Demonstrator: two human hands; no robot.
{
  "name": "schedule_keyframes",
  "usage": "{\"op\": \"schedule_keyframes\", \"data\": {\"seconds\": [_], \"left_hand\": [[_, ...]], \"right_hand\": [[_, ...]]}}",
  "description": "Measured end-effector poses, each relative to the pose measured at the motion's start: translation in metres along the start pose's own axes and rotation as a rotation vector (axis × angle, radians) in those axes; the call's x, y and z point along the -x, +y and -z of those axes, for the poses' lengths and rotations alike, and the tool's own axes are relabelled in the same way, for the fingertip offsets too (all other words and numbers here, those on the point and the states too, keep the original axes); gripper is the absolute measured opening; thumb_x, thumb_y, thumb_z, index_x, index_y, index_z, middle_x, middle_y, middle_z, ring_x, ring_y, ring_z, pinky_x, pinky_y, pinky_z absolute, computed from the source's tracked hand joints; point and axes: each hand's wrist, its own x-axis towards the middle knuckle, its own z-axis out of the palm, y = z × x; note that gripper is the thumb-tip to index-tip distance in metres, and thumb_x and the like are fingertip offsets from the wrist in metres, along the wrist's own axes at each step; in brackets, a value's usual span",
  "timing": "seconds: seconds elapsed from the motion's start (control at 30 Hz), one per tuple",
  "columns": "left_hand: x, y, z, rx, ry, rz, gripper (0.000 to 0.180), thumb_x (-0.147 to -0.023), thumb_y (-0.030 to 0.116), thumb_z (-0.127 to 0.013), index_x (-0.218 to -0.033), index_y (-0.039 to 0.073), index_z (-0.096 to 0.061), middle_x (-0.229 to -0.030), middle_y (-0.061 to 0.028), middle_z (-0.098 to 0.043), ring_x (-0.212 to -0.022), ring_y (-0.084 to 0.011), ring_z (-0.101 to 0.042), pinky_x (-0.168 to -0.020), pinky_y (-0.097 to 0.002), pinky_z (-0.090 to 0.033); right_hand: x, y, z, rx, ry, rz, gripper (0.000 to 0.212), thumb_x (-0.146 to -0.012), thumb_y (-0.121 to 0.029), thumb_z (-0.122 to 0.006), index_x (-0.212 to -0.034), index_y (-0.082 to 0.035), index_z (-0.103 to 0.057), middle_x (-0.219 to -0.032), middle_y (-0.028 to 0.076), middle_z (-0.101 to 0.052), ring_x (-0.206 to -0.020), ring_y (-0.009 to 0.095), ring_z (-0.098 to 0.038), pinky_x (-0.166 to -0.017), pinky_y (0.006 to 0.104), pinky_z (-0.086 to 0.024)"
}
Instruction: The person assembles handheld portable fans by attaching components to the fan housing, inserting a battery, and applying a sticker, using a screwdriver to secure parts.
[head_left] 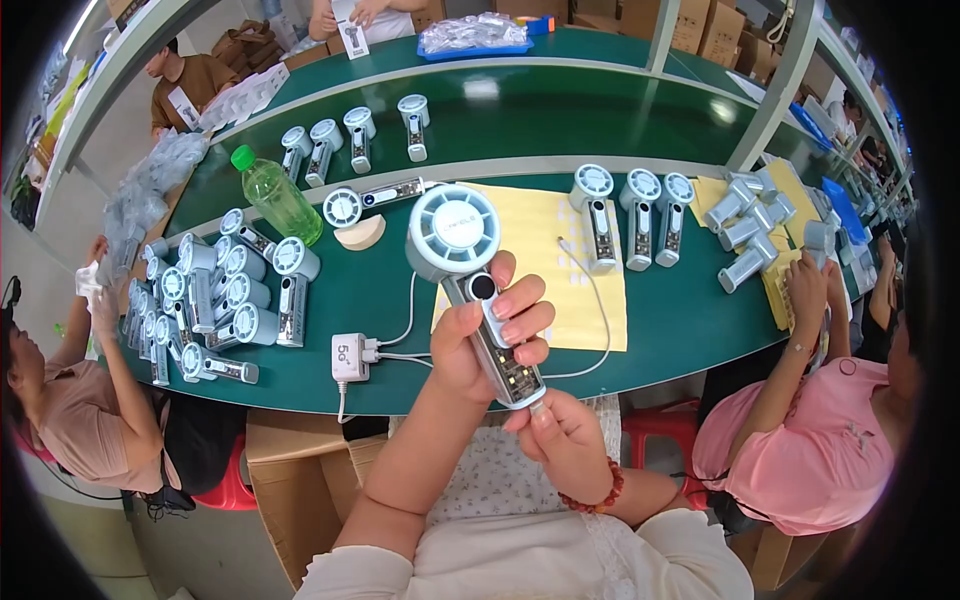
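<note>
My left hand point(478, 345) is wrapped around the handle of a pale blue handheld fan point(455, 232), its round head up and its transparent body showing a circuit board with lit spots. At the handle's lower end, my right hand point(565, 440), with a red bead bracelet at the wrist, pinches a small cable plug point(538, 407) against the base. Whether the plug is fully in cannot be told. Behind my left forearm sits a white charging adapter point(348, 358) with several white cables. One white cable point(607, 310) loops over a yellow sheet point(530, 215).
Many fans point(215, 290) are heaped at the left on the green table point(400, 385). Three more fans point(640, 215) stand at the right. A green bottle point(278, 200) and a fan lying down point(390, 192) are behind. Co-workers sit at both sides point(810, 430).
</note>
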Motion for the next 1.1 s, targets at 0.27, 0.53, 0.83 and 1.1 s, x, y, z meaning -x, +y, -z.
{"op": "schedule_keyframes", "data": {"seconds": [0.27,0.53,0.83,1.1], "left_hand": [[0.000,0.004,0.003,-0.052,-0.072,0.067,0.034,-0.075,0.012,-0.064,-0.100,0.009,-0.042,-0.080,-0.0007,-0.041,-0.070,-0.0113,-0.043,-0.061,-0.0282,-0.048],[0.003,0.013,0.007,-0.148,-0.137,0.157,0.032,-0.072,0.007,-0.067,-0.090,0.010,-0.041,-0.076,0.0009,-0.044,-0.069,-0.0108,-0.046,-0.060,-0.0277,-0.047],[0.005,0.008,0.017,-0.009,-0.196,0.124,0.031,-0.072,0.006,-0.067,-0.092,0.010,-0.043,-0.076,0.0013,-0.044,-0.069,-0.0108,-0.046,-0.061,-0.0277,-0.048],[0.005,0.016,0.015,-0.142,-0.209,0.223,0.034,-0.069,0.001,-0.069,-0.090,0.008,-0.043,-0.075,0.0003,-0.046,-0.070,-0.0120,-0.048,-0.065,-0.0298,-0.048]], "right_hand": [[0.002,0.001,-0.005,0.057,-0.036,-0.030,0.028,-0.095,-0.024,-0.039,-0.093,0.000,-0.054,-0.063,-0.005,-0.039,-0.055,0.003,-0.030,-0.050,0.0178,-0.027],[0.000,0.005,-0.003,-0.024,-0.054,-0.091,0.029,-0.095,-0.025,-0.039,-0.098,0.000,-0.054,-0.063,-0.005,-0.038,-0.055,0.003,-0.030,-0.050,0.0186,-0.026],[-0.002,0.009,0.000,-0.043,-0.058,-0.072,0.028,-0.095,-0.024,-0.041,-0.093,0.000,-0.055,-0.063,-0.005,-0.038,-0.056,0.004,-0.030,-0.050,0.0184,-0.027],[-0.005,0.007,0.001,0.024,-0.029,-0.110,0.030,-0.095,-0.027,-0.039,-0.087,-0.001,-0.052,-0.058,-0.003,-0.038,-0.050,0.005,-0.028,-0.046,0.0198,-0.024]]}}
